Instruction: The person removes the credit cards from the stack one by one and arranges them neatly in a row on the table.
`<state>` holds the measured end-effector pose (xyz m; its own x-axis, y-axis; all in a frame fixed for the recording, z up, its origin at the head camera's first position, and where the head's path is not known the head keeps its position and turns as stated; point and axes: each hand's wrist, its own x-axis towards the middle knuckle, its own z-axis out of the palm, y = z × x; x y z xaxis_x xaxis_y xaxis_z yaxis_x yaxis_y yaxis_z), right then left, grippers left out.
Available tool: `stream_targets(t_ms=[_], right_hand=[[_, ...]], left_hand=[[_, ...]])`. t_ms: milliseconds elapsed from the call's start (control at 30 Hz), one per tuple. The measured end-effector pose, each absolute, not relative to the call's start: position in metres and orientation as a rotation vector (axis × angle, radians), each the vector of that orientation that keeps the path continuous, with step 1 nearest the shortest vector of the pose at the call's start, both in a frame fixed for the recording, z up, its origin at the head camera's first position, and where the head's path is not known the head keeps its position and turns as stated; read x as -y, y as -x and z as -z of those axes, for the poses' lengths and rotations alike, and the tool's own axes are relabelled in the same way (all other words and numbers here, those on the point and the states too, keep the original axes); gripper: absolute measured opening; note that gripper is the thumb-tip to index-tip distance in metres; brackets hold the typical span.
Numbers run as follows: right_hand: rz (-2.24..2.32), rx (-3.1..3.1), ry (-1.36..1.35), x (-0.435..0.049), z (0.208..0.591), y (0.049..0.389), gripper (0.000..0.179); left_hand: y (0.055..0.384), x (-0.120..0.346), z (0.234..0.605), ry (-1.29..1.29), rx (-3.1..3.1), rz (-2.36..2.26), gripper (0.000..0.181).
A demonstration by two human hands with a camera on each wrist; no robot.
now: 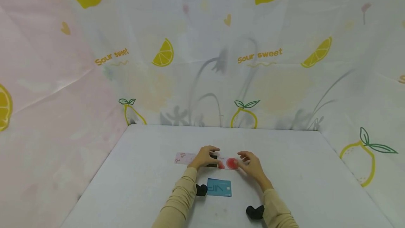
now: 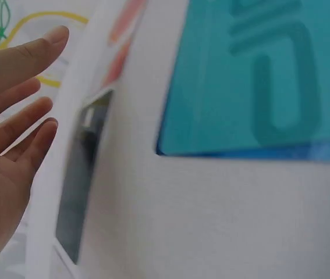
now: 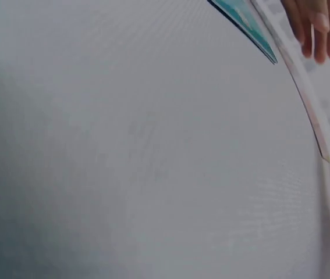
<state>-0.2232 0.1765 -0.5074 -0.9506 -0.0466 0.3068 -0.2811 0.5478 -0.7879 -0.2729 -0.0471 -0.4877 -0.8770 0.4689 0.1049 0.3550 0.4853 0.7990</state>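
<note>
A row of cards lies across the white table: a pale card with pink marks (image 1: 182,158), a dark card (image 1: 213,163) and a white card with a red disc (image 1: 232,163). My left hand (image 1: 203,158) arches over the dark card, thumb and fingers apart; its left wrist view shows the hand (image 2: 13,133) with fingers loosely bent and holding nothing. At the right end of the row, my right hand (image 1: 251,166) has its thumb over the red-disc card's edge, the fingers raised away. Nearer me lies a teal card (image 1: 219,187), with a blue edge showing beneath it.
Black wrist-worn devices (image 1: 255,212) sit beside both sleeves. Behind the white table (image 1: 152,143) hangs a lemon-printed cloth (image 1: 196,80), also along both sides. In the right wrist view, a hand (image 3: 316,26) shows at the upper right; whose side it belongs to I cannot tell.
</note>
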Motion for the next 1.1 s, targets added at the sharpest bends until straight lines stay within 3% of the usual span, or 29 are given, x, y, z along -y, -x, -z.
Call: stream_targets(t_ms=[233,867,1100], right_hand=[[-1.437,2.44,-0.298,-0.175,0.497,0.216,0.026],[-1.47,2.359,-0.364,-0.165,0.476,0.189,0.022],[-1.426,2.345,-0.342,-0.15,0.442,0.162,0.02]], left_hand=[[0.265,0.05,0.473,-0.871,-2.574,-1.504,0.049],[0.227,0.058,0.459,-0.897,-2.577,-1.601,0.038],[0.217,0.06,0.462,-0.89,-2.528,-1.699,0.035]])
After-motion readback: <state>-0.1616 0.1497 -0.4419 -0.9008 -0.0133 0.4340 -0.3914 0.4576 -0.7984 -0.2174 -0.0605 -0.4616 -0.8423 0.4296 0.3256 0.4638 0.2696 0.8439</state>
